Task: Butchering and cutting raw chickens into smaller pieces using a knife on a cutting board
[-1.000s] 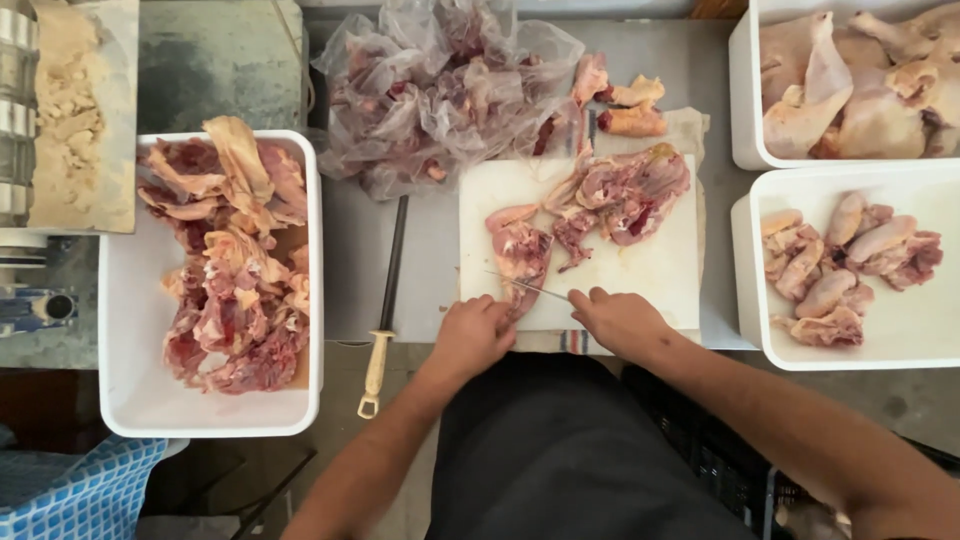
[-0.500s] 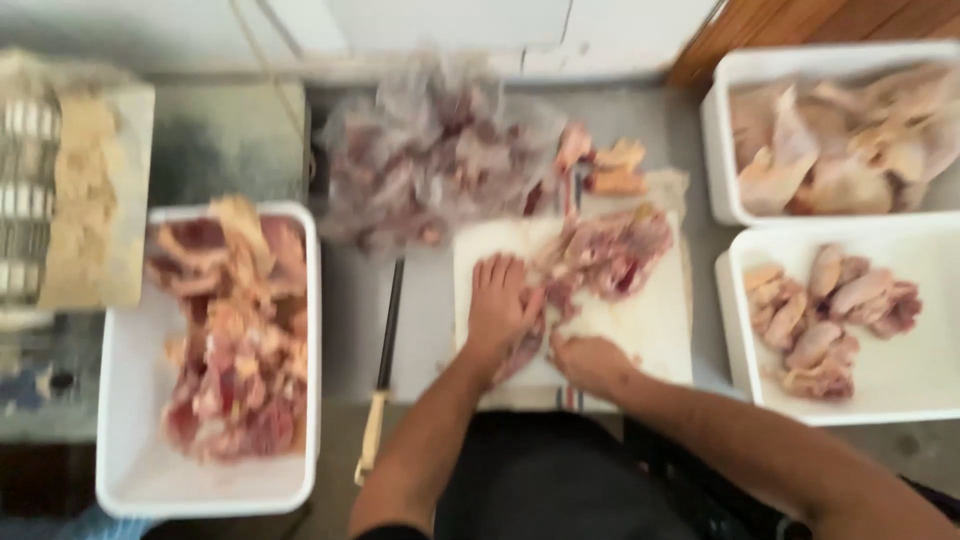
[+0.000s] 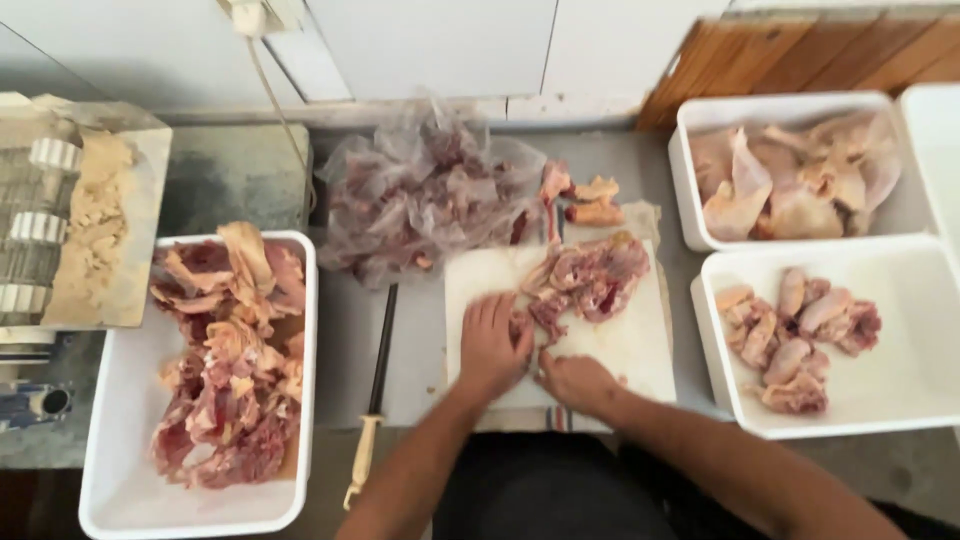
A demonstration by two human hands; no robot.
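Vs. 0.5 s ago: both hands sit lower on the cutting board [image 3: 620,350], view sharper. Left hand [image 3: 494,345] flat, fingers spread, pressing a raw chicken piece [image 3: 590,280] at its near edge. Right hand [image 3: 577,382] curled just beside it; grip not discernible, blurred. Board's near-right corner bare. Steel rod [image 3: 378,385] lies on surface [image 3: 345,340] left of board, apart. Meat tubs [image 3: 130,420], [image 3: 900,390] flank both sides.

The left hand [image 3: 495,345] has moved onto the chicken piece [image 3: 548,312], and the right hand [image 3: 578,382] drew closer.
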